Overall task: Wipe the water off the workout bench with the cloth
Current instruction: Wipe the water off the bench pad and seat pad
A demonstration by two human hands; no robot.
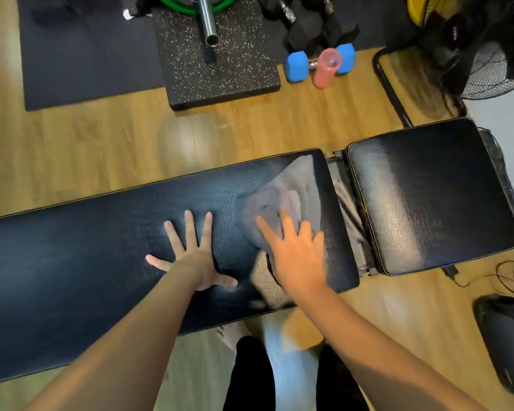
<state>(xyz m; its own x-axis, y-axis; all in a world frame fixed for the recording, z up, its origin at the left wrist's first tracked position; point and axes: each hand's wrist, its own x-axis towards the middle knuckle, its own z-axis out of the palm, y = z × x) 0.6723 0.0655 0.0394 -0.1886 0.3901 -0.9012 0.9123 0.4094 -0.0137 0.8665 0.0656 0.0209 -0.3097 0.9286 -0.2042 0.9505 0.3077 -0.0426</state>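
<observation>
A long black workout bench [80, 256] runs across the view, with a separate black seat pad [428, 197] at its right end. A grey cloth [282, 200] lies blurred on the long pad near its right end. My right hand [297, 253] presses flat on the cloth's near part, fingers spread. My left hand [190, 256] rests flat on the bare pad just left of the cloth, fingers apart, holding nothing. A faint wet sheen [250, 301] shows near the pad's front edge between my wrists.
On the wooden floor beyond the bench lie a blue dumbbell [294, 66], a pink bottle [325, 68], black mats [86, 60] and a steel barbell end [208, 22]. A fan [487, 54] stands at the far right. Cables [511, 277] trail near the seat pad.
</observation>
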